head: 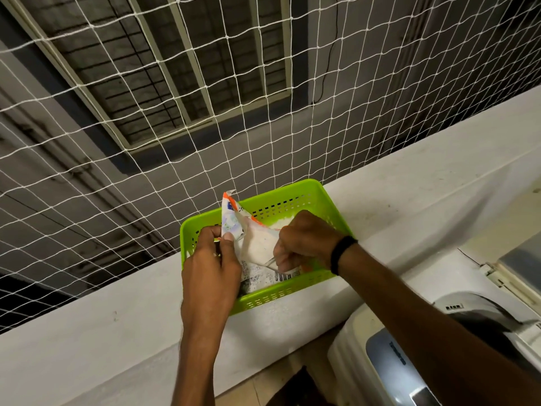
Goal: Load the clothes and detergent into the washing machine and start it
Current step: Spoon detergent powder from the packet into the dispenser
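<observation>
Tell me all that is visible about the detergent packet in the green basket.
The detergent packet is a soft, crinkled plastic pouch, white with orange edges and small printed text. Its top is open, and pale powder seems to show inside. It stands tilted inside the green basket, which sits on the white ledge. The left hand pinches its left edge; the right hand reaches into the opening, apparently holding a clear scoop.
</observation>
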A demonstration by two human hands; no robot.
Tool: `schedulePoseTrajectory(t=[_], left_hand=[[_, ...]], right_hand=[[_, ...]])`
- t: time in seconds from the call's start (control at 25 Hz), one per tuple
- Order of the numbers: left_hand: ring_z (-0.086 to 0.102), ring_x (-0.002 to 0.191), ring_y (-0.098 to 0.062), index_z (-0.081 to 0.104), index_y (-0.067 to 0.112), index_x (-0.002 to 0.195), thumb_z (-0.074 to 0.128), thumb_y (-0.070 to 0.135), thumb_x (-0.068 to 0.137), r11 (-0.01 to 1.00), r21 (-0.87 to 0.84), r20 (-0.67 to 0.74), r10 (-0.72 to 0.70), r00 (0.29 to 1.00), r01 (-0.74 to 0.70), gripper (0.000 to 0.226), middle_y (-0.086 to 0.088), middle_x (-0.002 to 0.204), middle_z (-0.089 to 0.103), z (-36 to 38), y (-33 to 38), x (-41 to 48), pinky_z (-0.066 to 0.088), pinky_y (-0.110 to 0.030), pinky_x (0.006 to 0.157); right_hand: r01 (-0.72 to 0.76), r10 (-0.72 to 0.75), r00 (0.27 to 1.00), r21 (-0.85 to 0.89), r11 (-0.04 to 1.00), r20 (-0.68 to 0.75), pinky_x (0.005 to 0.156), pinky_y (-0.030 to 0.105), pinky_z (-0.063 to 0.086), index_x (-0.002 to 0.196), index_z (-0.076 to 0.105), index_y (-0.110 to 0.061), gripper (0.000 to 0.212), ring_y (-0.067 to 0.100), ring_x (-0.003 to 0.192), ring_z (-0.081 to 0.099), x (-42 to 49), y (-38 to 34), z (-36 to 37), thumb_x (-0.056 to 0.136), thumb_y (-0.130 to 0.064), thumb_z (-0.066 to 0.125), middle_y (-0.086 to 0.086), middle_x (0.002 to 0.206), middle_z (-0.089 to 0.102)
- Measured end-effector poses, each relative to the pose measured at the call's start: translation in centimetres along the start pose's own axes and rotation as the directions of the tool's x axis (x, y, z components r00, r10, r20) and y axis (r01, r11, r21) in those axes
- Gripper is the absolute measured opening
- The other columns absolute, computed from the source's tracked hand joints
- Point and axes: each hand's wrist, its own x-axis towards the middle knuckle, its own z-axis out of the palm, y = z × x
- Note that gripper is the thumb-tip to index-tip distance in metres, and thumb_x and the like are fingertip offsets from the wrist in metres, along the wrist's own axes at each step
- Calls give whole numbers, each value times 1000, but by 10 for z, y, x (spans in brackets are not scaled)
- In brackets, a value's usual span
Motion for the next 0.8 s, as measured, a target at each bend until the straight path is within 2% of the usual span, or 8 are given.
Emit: schedulePoseTrajectory(t=[0.08, 0.16, 0.28, 0.36, 0.52, 0.8], left_hand=[[58, 65, -10, 60, 23, 111, 45, 33, 103, 1000, -4, -14, -7, 1000, 7, 20, -2, 76, 68, 0, 0, 0, 37, -25, 54], [56, 63, -8, 61, 23, 112, 45, 34, 102, 1000, 3, -30, -16, 999, 16, 21, -1, 80, 69, 1, 0, 0, 34, -24, 53], [57, 67, -17, 61, 22, 114, 45, 36, 102, 1000, 16, -42, -21, 999, 22, 24, -1, 90, 72, 3, 0, 0, 36, -27, 59], [57, 73, -22, 62, 23, 113, 46, 38, 102, 1000, 18, -46, -25, 999, 26, 25, -3, 96, 74, 4, 0, 0, 38, -29, 65], [53, 74, -19, 63, 25, 110, 47, 40, 101, 999, 3, -56, -50, 997, 50, 25, -2, 99, 74, 3, 2, -2, 36, -28, 68], [57, 78, -18, 64, 25, 104, 55, 41, 98, 999, -24, -63, -44, 997, 43, 20, 0, 96, 74, 2, 4, -2, 38, -28, 70]], right_hand=[[19, -14, 999, 146, 989, -32, 44, 25, 49, 63, 60, 5, 25, 27, 45, 59, 1, 2, -2, 84, 2, 47, 13, 51, 57], [50, -24, 994, 247, 968, -104, 50, 31, 53, 63, 61, 7, 24, 26, 45, 56, 3, 4, -10, 84, 5, 50, 12, 50, 55], [84, -41, 975, 191, 978, -217, 59, 37, 60, 70, 68, 6, 17, 26, 47, 64, -5, 3, -25, 81, 2, 57, 8, 50, 64], [113, -65, 962, 169, 979, -264, 60, 36, 61, 71, 70, 7, 17, 30, 52, 68, -11, 4, -34, 80, 0, 58, 13, 54, 67], [130, -61, 967, 276, 952, -246, 60, 36, 62, 83, 69, 14, 16, 35, 59, 69, -25, 6, -42, 85, 2, 59, 26, 69, 68], [134, -36, 967, 382, 914, -253, 47, 23, 56, 91, 67, 17, 23, 22, 50, 66, -41, 7, -45, 91, 11, 44, 25, 74, 65]])
